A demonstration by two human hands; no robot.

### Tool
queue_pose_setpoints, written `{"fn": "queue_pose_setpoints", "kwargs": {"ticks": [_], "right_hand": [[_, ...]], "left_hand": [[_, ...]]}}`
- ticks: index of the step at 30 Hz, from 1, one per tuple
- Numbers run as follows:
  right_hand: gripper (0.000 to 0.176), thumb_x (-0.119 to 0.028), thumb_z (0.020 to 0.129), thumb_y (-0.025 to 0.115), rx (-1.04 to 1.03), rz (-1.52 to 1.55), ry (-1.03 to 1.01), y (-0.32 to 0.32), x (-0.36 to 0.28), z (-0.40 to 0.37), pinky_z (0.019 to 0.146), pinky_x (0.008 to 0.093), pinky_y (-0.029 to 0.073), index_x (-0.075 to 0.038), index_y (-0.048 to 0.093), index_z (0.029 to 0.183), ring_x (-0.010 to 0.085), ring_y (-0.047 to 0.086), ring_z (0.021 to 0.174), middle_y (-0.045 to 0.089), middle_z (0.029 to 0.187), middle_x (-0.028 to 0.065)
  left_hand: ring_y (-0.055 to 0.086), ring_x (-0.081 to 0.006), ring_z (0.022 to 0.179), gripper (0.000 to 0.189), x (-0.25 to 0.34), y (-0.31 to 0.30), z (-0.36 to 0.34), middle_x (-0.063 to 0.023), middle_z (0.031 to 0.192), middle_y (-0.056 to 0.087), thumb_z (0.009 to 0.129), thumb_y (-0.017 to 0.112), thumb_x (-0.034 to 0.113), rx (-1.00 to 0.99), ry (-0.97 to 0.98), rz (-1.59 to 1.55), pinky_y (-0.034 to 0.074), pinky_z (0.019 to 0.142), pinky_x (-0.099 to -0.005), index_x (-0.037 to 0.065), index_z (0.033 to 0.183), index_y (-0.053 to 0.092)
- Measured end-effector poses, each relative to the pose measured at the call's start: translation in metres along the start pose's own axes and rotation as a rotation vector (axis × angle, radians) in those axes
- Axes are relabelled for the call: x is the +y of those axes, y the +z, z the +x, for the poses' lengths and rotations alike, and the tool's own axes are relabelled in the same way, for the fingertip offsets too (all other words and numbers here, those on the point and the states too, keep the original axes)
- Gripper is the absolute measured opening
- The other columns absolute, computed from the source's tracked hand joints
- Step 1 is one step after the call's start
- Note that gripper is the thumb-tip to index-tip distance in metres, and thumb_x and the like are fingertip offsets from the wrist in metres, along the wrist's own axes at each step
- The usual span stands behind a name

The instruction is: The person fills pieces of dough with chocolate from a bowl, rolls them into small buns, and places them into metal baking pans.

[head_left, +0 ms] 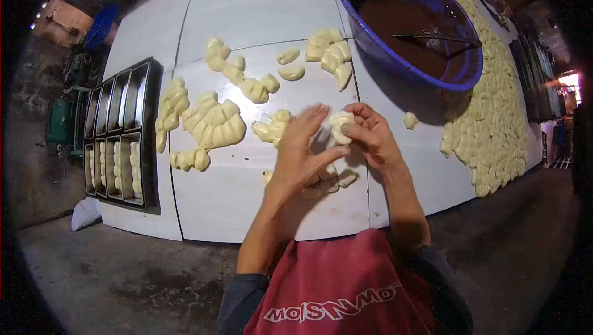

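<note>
A small piece of pale dough [340,123] is pinched between the thumb and fingers of my right hand [374,137] over the white table. Just left of it is my left hand [302,143], its fingers stretched out and the thumb reaching under the dough. Beside my left fingers lies a soft clump of dough [270,128]. Below my hands, a few dough scraps [347,178] rest on the tabletop, partly hidden by the left thumb. Further left sits a larger cluster of dough lumps [214,123].
A blue tub [454,83] of brown filling, with a dark tool across it, stands at the back right. Many dough pieces [488,137] cover the table's right side. At left is a dark multi-slot baking pan [126,199], dough in its front slots. Another person's hand [497,0] shows at top right.
</note>
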State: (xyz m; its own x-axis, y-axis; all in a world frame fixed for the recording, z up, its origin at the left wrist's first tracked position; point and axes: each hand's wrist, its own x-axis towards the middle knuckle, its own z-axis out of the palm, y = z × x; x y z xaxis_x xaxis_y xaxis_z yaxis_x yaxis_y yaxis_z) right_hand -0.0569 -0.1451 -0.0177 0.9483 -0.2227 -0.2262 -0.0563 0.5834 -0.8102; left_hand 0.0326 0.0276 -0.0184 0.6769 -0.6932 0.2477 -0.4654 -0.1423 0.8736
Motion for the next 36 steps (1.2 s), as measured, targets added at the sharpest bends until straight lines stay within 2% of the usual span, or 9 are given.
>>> {"fn": "queue_pose_setpoints", "kwargs": {"ticks": [6,10,14,16,19,23,28,33,36], "right_hand": [[0.024,-0.021,0.09,0.073,0.317,-0.666,0.017,0.008,-0.012,-0.018,0.071,0.0255,0.055,-0.006,0.063,0.106,0.011,0.065,0.083,0.068,0.096,0.0058],[0.026,-0.021,0.084,0.077,0.45,-1.047,-0.412,-0.008,-0.003,-0.025,0.073,0.0287,0.052,-0.003,0.065,0.099,0.0128,0.062,0.09,0.066,0.092,0.0036],[0.018,-0.009,0.084,0.074,0.459,-0.651,-0.291,0.012,-0.012,-0.039,0.075,0.029,0.051,-0.005,0.064,0.1,0.0136,0.062,0.086,0.065,0.092,0.0016],[0.014,-0.007,0.09,0.07,0.236,-0.183,-0.332,0.006,-0.015,-0.043,0.073,0.025,0.051,-0.003,0.062,0.101,0.0103,0.062,0.081,0.065,0.09,0.0023],[0.014,-0.011,0.094,0.067,0.132,0.171,-0.183,0.019,-0.055,-0.053,0.073,0.0235,0.051,-0.002,0.059,0.1,0.0092,0.062,0.08,0.065,0.09,0.0037],[0.013,-0.015,0.096,0.064,-0.023,0.162,-0.095,-0.008,-0.091,-0.036,0.074,0.0232,0.05,-0.005,0.059,0.1,0.0089,0.061,0.081,0.065,0.091,0.0034],[0.017,-0.021,0.096,0.063,0.275,-0.476,-0.235,-0.069,-0.172,0.032,0.069,0.0224,0.048,-0.006,0.06,0.102,0.0066,0.059,0.078,0.064,0.087,0.0023],[0.025,-0.024,0.086,0.061,-0.011,-1.585,0.019,-0.144,-0.179,0.11,0.071,0.0378,0.048,-0.002,0.062,0.097,0.0234,0.062,0.078,0.066,0.088,0.0115],[0.027,-0.024,0.084,0.06,-0.266,-1.765,0.234,-0.142,-0.165,0.115,0.077,0.0415,0.05,-0.001,0.065,0.096,0.0304,0.065,0.086,0.07,0.094,0.0166]], "left_hand": [[0.074,-0.0268,0.08,0.028,0.007,0.015,0.002,-0.0117,0.09,0.075,0.09,0.071,0.018,0.004,-0.121,-0.087,0.045,0.103,-0.0428,0.005,0.115,0.07],[0.07,-0.0255,0.104,0.048,0.025,0.031,0.005,-0.0214,0.108,0.072,0.093,0.066,0.011,0.013,-0.331,-0.324,0.049,0.098,-0.0352,0.002,0.138,0.054],[0.057,-0.0335,0.126,0.068,0.032,0.062,0.021,-0.0261,0.14,0.053,0.093,0.068,0.019,0.201,0.122,-0.29,0.054,0.088,-0.0341,-0.004,0.148,0.036],[0.063,-0.0316,0.117,0.074,0.034,0.085,0.028,-0.0235,0.128,0.062,0.091,0.07,0.032,0.275,0.297,-0.401,0.054,0.089,-0.0345,-0.004,0.147,0.038],[0.067,-0.0269,0.104,0.095,0.057,0.12,0.035,-0.0232,0.113,0.069,0.087,0.062,0.063,0.364,0.2,-0.676,0.052,0.094,-0.0367,-0.009,0.144,0.038],[0.064,-0.02,0.105,0.107,0.051,0.144,0.039,-0.0175,0.128,0.061,0.082,0.081,0.035,0.165,-0.025,-0.996,0.052,0.092,-0.0319,-0.001,0.155,0.012],[0.068,-0.0225,0.102,0.071,0.057,0.107,0.038,-0.0228,0.135,0.057,0.093,0.067,0.009,-0.18,-0.337,-0.599,0.055,0.086,-0.0331,0.006,0.153,0.029],[0.068,-0.0198,0.102,0.053,0.048,0.078,0.039,-0.0175,0.123,0.066,0.093,0.069,0.015,-0.194,-0.461,-0.462,0.054,0.087,-0.0305,0.004,0.141,0.049],[0.068,-0.0201,0.102,0.048,0.045,0.071,0.041,-0.0153,0.121,0.067,0.093,0.069,0.018,-0.257,-0.491,-0.389,0.053,0.087,-0.0311,0.004,0.137,0.054]]}}
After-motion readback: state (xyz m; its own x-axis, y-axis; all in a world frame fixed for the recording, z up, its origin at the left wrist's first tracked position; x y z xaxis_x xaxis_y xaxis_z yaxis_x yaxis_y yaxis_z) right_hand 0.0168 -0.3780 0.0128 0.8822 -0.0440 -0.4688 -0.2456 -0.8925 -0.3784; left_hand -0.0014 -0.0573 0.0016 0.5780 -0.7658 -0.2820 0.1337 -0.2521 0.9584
